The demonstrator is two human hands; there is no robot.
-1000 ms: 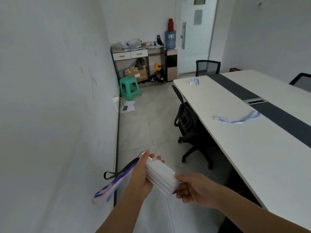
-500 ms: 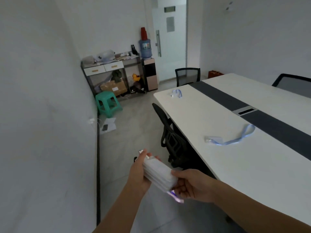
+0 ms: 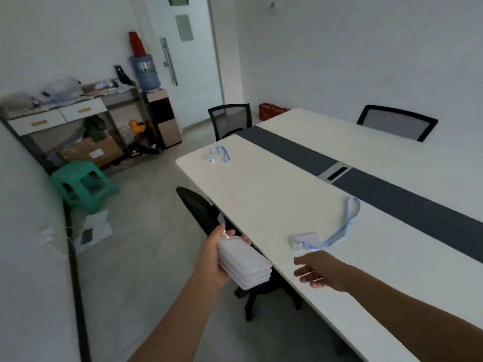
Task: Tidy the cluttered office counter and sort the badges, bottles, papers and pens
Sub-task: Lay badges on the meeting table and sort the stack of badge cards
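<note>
Lanyards of the stack of white plastic badge holders [image 3: 244, 263] are hidden behind the left hand [image 3: 213, 259], which is clamped on it off the desk's [image 3: 261, 205] near edge; long axis runs away-left to near-right. Right hand [image 3: 317, 270] is spread, empty, just short of a clear badge w/ light-blue lanyard [image 3: 304, 241].

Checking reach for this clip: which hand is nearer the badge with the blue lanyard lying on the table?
Right. The right hand hovers open just short of the badge; the left hand holds a badge stack off the table's edge.
</note>
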